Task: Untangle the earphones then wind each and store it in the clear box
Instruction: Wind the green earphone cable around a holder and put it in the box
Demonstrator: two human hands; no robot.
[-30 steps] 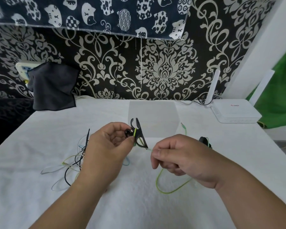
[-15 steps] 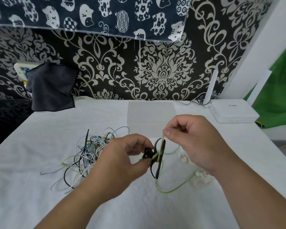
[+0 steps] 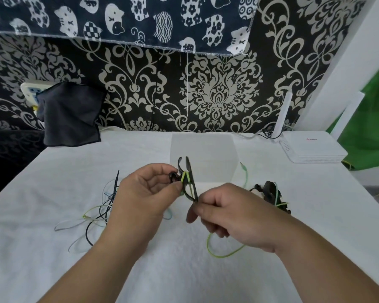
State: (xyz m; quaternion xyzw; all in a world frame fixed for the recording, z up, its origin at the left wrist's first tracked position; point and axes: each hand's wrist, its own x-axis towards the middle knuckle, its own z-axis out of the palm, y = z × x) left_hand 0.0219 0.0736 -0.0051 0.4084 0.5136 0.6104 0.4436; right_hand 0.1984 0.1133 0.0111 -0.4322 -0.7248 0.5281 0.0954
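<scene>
The left hand (image 3: pixel 144 193) has lifted the black ear-hook earphones with lime-green cable (image 3: pixel 187 182) up against the front of the clear plastic box (image 3: pixel 206 147), hooks now upright; the right hand (image 3: pixel 225 217) has dropped from before that box to just below the earphones, pinching the cable. A black wound earphone bundle (image 3: pixel 271 193), right of the box, shows again.

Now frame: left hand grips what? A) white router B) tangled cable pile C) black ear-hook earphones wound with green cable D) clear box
C: the left hand pinches the black ear-hook earphones, thin green cable wound round them; the right hand pinches that cable just below.
</scene>
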